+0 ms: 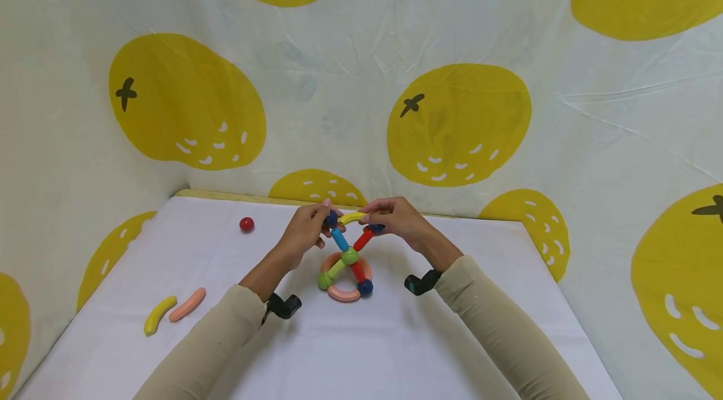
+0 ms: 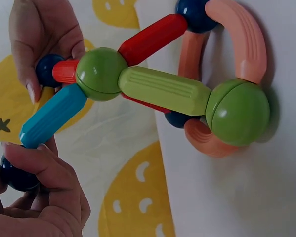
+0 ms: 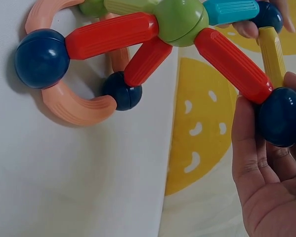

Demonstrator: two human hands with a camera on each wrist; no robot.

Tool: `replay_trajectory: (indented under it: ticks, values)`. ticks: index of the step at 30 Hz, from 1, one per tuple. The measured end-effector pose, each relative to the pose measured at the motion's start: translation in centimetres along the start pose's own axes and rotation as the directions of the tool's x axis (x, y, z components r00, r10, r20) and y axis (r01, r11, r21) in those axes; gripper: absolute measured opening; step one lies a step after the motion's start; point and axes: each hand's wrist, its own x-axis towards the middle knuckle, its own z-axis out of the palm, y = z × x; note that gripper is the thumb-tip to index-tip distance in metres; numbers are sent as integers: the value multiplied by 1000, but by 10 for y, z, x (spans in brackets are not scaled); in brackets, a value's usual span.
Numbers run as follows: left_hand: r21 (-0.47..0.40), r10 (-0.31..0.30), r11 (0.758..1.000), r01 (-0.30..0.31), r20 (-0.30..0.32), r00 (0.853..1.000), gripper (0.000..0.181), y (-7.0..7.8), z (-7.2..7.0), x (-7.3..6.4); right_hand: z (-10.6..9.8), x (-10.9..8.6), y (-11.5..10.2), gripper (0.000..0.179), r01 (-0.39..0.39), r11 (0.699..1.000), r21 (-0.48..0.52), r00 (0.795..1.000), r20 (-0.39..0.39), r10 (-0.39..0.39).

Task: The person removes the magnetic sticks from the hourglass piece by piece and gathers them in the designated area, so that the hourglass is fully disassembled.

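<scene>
A magnetic stick-and-ball structure stands on the table, its base a ring of curved salmon sticks (image 1: 344, 294) with green and dark blue balls. Red and light green sticks rise from the ring to a green center ball (image 1: 350, 255). From there a light blue stick (image 2: 54, 116) and a red stick (image 3: 234, 64) spread upward. My left hand (image 1: 305, 228) grips the dark blue ball (image 2: 19, 174) at the light blue stick's top. With my right hand (image 1: 400, 219) I hold another dark blue ball (image 3: 282, 117) topping the red stick. A curved yellow stick (image 1: 353, 217) spans these two upper balls.
On the table's left lie a loose yellow curved stick (image 1: 160, 315) and a salmon one (image 1: 187, 304). Farther back sits a red ball (image 1: 246, 225). A fruit-patterned cloth (image 1: 361, 105) hangs behind the white table (image 1: 361, 350) and along its sides.
</scene>
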Motion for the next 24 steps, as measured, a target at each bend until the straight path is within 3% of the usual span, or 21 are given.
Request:
replay_trajectory:
  ticks: [4, 11, 17, 24]
  values:
    - [-5, -8, 1000, 8, -13, 1000, 47, 0, -3, 0, 1, 1, 0, 24, 1, 1000, -1, 1000, 0, -1]
    - [-20, 43, 999, -44, -43, 998, 36, -2, -17, 3, 1, 3, 1, 24, 1, 1000, -5, 1000, -11, -1]
    - [-1, 81, 997, -81, -71, 994, 32, -6, -38, 2, 0, 2, 2, 24, 7, 1000, 4, 1000, -13, -7]
    - [79, 85, 994, -77, -106, 991, 39, -18, -72, 3, -1, 2, 3, 25, 18, 1000, 10, 1000, -2, -18]
